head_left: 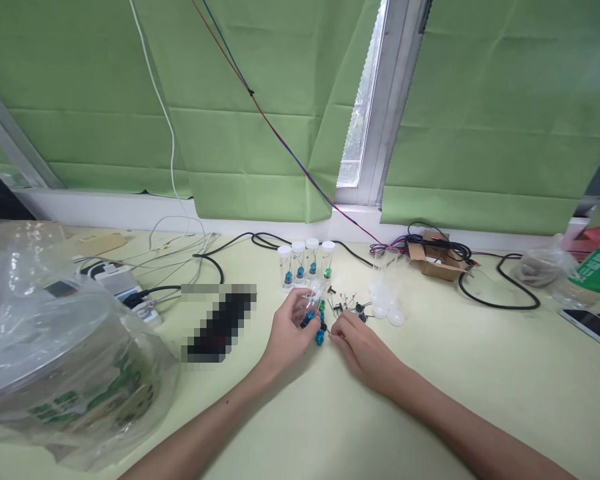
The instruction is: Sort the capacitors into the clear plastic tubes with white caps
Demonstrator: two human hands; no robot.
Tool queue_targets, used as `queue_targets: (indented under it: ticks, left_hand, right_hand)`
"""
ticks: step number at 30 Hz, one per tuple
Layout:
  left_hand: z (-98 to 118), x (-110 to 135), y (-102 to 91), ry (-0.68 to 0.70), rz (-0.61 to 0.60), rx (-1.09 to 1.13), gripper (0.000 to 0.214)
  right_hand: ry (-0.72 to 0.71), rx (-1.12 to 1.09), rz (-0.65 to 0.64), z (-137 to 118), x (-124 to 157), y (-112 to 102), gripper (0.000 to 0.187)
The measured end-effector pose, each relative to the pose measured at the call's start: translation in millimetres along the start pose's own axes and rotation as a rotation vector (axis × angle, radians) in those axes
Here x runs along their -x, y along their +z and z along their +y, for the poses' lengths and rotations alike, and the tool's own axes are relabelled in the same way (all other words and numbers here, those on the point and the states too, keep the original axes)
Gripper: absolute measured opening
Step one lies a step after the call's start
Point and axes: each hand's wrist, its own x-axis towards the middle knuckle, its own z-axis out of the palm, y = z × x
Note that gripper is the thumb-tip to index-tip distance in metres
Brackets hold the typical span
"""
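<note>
My left hand (291, 330) is closed around a small clear plastic vial (312, 297), tilted, with blue bits at its mouth. My right hand (356, 341) rests on the pale green table (480, 373) with its fingertips pinched beside a little pile of blue and green small parts (321, 327); what they pinch is too small to name. Several upright capped vials (305, 261) with blue or green parts inside stand in a row just behind the hands. Small dark and wire-legged parts (347, 303) lie scattered to the right of the pile.
White caps and clear lids (387, 308) lie right of the parts. A cardboard box with black cables (437, 257) sits at the back right. A large plastic bag (55, 353) fills the left. A white power strip (120, 280), a blurred dark object (220, 327), a tablet edge (593, 327).
</note>
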Motion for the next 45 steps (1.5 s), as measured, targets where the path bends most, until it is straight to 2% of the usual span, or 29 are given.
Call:
queue_targets:
  ticks: [4,11,15,17,22,28,34,45]
  left_hand:
    - [6,2,-0.4,0.06,0.026,-0.094,0.033]
    - [10,6,-3.7,0.299,0.106,-0.492,0.035]
    - [5,5,-6.8,0.381,0.089,-0.613,0.041]
    - [3,4,-7.7,0.398,0.073,-0.678,0.042]
    - [3,4,-8.0,0.447,0.01,-0.766,0.04]
    - [5,3,-9.2,0.503,-0.037,-0.769,0.04]
    - [6,0,-12.6,0.598,-0.059,-0.729,0.038]
    - [9,6,-8.5,0.549,-0.216,-0.576,0.047]
  right_hand:
    - [0.047,-0.122,0.166,1,-3,1,0.015]
    - [0.043,-0.178,0.615,0,-4,-2,0.014]
    - [0.052,-0.192,0.759,0,-4,-3,0.013]
    - [0.029,-0.203,0.773,1,-4,-2,0.013]
    - [-0.03,-0.216,0.7,3,-3,0,0.015]
    - [-0.023,-0.256,0.634,2,-2,0,0.016]
    - [-0.005,-0.288,0.637,1,-2,1,0.016]
    - [-0.081,-0.187,0.624,-1,-3,-3,0.017]
